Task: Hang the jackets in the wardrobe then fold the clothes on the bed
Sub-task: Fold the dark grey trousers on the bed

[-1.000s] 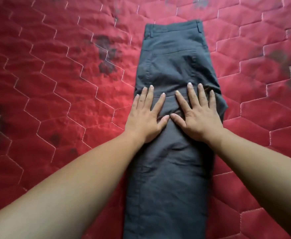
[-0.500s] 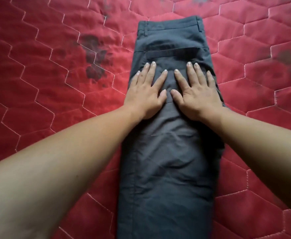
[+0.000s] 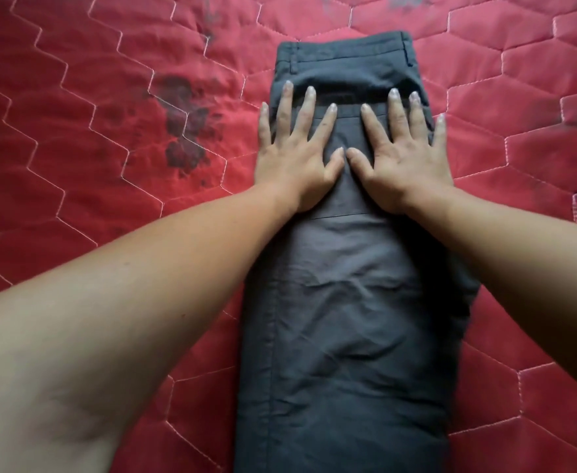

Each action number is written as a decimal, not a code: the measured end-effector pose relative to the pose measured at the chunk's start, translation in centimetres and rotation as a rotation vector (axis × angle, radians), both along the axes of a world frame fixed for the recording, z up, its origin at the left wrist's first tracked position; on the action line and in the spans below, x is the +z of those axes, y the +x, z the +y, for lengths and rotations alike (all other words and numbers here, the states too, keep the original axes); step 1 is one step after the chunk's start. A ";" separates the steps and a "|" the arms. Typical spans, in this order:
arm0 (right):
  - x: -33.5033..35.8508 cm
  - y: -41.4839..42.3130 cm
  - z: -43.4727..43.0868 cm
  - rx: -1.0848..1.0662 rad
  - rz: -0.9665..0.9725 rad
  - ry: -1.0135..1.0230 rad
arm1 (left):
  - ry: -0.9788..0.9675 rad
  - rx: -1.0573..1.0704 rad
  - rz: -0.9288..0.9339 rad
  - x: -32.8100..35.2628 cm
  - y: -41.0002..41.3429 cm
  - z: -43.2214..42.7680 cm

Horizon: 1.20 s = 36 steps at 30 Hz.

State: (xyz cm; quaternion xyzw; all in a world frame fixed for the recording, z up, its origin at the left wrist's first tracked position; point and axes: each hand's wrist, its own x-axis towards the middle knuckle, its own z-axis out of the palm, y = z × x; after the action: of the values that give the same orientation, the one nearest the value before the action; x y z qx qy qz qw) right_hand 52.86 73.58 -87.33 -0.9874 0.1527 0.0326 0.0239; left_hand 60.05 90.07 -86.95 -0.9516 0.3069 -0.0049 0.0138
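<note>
Both hands are flat on the dark grey trousers (image 3: 345,319), fingers straight and fanned out, nothing pinched or gripped. The left hand (image 3: 297,158) presses on the left half just below the waistband (image 3: 343,52), its pinky hanging over the edge onto the red quilted bedcover (image 3: 75,148). The right hand (image 3: 405,162) mirrors it on the right half, its pinky at that edge too. The thumbs nearly touch in the middle. The trousers lie folded lengthwise on the cover, waistband at the far end. There's a dark stain (image 3: 186,128) on the cover left of them.
</note>
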 end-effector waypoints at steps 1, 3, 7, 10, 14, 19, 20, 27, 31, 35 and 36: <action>0.0 0.0 -0.1 -0.001 0.004 -0.003 | -0.001 0.003 0.013 0.0 0.1 -0.1; 0.1 0.0 -0.2 0.006 0.024 -0.006 | 0.001 -0.015 0.064 0.1 0.3 -0.1; 1.6 0.0 0.5 0.017 0.122 -0.067 | 0.023 -0.018 0.175 1.2 0.4 0.4; 2.5 -3.8 3.4 0.050 0.061 -0.047 | 0.006 0.015 0.198 1.7 -4.3 2.6; 1.7 -17.8 9.4 0.179 -0.078 0.029 | -0.027 -0.104 0.195 1.2 -16.6 9.7; 0.5 -30.6 13.9 0.186 -0.012 0.002 | -0.025 -0.104 0.175 0.4 -26.0 15.7; 0.6 -31.4 14.4 0.155 0.007 -0.009 | -0.025 -0.096 0.177 0.5 -27.0 16.1; 0.5 -38.9 19.2 0.169 0.056 0.008 | 0.029 -0.186 0.214 1.0 -36.2 19.8; 0.7 -45.2 21.6 0.216 0.051 0.025 | 0.045 -0.220 0.243 1.3 -42.2 24.1; 1.2 -51.2 24.7 0.206 0.078 0.061 | 0.090 -0.248 0.275 1.8 -47.6 29.3; 1.1 -52.3 25.3 0.206 0.086 0.069 | 0.099 -0.251 0.285 1.8 -48.5 30.3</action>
State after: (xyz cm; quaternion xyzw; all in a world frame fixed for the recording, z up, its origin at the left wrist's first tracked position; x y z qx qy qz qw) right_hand 0.58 98.90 -86.18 -0.9942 0.0503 0.0824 0.0478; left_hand 11.51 120.36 -85.15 -0.8952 0.4217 0.1433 0.0161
